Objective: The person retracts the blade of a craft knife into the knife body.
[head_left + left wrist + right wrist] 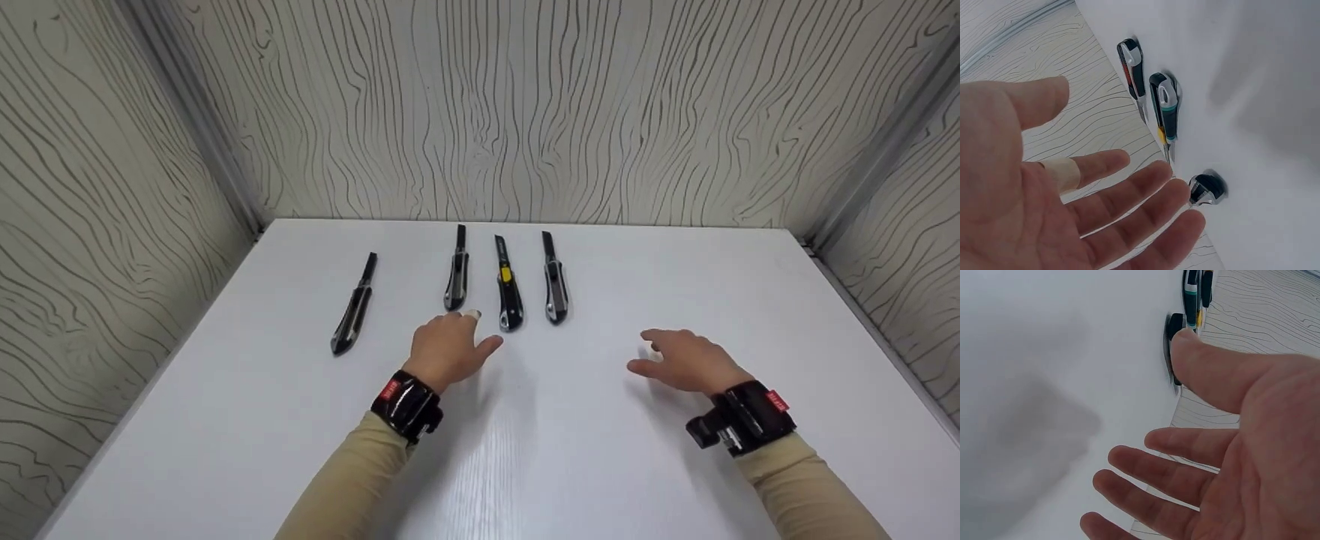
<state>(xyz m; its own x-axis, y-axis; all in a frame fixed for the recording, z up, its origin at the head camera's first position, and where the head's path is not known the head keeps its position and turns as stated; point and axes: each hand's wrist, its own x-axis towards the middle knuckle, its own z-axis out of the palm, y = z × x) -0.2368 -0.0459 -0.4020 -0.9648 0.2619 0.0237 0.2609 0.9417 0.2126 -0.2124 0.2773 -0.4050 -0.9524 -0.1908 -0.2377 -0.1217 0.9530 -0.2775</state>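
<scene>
Several box cutters lie on the white table, their tips toward the back wall. In the head view a black-and-silver box cutter (352, 319) is at the left, tilted. Closer to the middle are a second black-and-silver one (456, 281), a black one with a yellow slider (508, 292), and a third black-and-silver one (555, 291). My left hand (448, 349), palm down with fingers spread, hovers just in front of the two middle cutters and holds nothing. A pale band (1062, 173) circles its index finger. My right hand (686, 360) is relaxed and bare, to the right of all the cutters.
Wood-grain panels surround the white table (585, 465) at the back (480, 112) and both sides. Metal posts (187, 112) stand at the rear corners. Each wrist wears a black camera strap (409, 405). Shadows of both hands fall on the tabletop.
</scene>
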